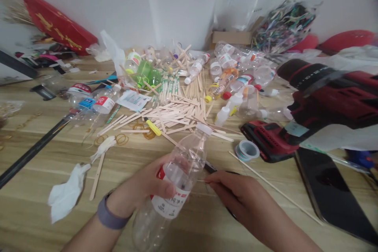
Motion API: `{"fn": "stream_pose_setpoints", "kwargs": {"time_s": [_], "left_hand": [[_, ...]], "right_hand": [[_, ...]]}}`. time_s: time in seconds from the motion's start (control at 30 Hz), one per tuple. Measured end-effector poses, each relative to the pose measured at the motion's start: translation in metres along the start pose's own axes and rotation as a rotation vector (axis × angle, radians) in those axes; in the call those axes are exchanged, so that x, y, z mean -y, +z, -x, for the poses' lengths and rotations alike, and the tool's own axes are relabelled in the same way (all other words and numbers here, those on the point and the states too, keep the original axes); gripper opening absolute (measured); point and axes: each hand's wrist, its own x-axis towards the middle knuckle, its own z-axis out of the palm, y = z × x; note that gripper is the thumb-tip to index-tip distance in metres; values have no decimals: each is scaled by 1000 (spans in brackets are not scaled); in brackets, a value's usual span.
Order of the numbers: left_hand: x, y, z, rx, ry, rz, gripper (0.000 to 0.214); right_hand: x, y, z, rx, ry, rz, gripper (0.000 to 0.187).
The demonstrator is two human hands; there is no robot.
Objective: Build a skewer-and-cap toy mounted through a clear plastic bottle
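Note:
My left hand (147,187) is wrapped round the middle of a clear plastic bottle (191,153) with a white cap and a red and white label, held tilted over the wooden table (44,157). My right hand (236,195) is closed in a pinch on a thin dark-handled tool (210,168) whose tip sits against the bottle's side; I cannot make out what tool it is. A purple band circles my left wrist.
A pile of wooden craft sticks (174,112) and several empty bottles (233,78) lie beyond the hands. A red power drill (319,102) and a dark phone (330,193) lie at right, a tape roll (247,150) beside them. Crumpled tissue (67,195) lies at left.

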Motion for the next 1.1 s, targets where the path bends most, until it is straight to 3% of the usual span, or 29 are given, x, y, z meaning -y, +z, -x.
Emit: {"fn": "stream_pose_setpoints", "kwargs": {"time_s": [0.3, 0.37, 0.5, 0.57, 0.73, 0.9, 1.1], "left_hand": [[3, -3, -1, -17, 58, -4, 59], [5, -4, -1, -18, 43, -19, 60], [5, -2, -4, -59, 15, -51, 59], [3, 0, -5, -75, -13, -60, 58], [3, 3, -5, -54, -51, -76, 58], [1, 5, 1, -11, -29, -90, 55], [-1, 6, 2, -32, -38, -39, 55]], "right_hand": [[2, -11, 3, -54, -13, -33, 21], [0, -10, 4, -173, -62, 7, 15], [0, -9, 8, -576, -191, 251, 19], [1, -8, 9, -663, -199, 335, 22], [-5, -3, 4, -647, -52, 442, 39], [-17, -6, 2, -452, -109, 574, 32], [-17, -9, 4, -552, -86, 400, 27]]}}
